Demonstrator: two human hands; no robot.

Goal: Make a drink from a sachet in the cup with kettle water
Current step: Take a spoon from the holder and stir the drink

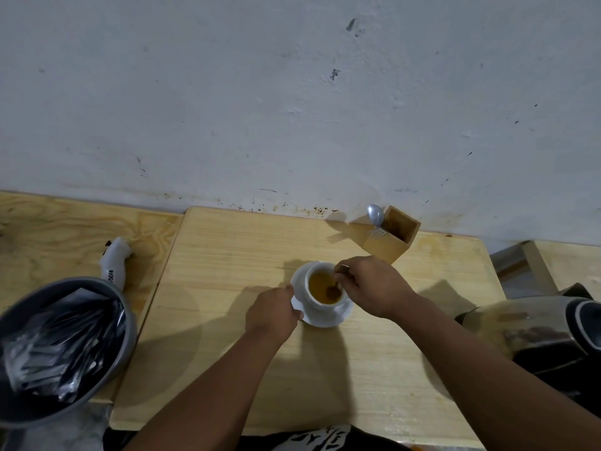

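A white cup point(317, 302) stands on a white saucer point(338, 315) in the middle of the wooden table point(227, 255). The cup holds a brownish-yellow drink point(320, 284). My right hand point(374, 284) pinches a spoon point(335, 289) whose bowl sits in the liquid. My left hand point(274, 315) grips the saucer's left rim. The dark metal kettle point(546, 333) stands at the table's right edge, beside my right forearm.
A grey bowl point(128, 340) full of dark sachets point(61, 343) sits at the left. Behind it lies a white crumpled packet point(113, 260). A wooden cutlery holder point(392, 237) with a spoon stands by the wall, just behind my right hand.
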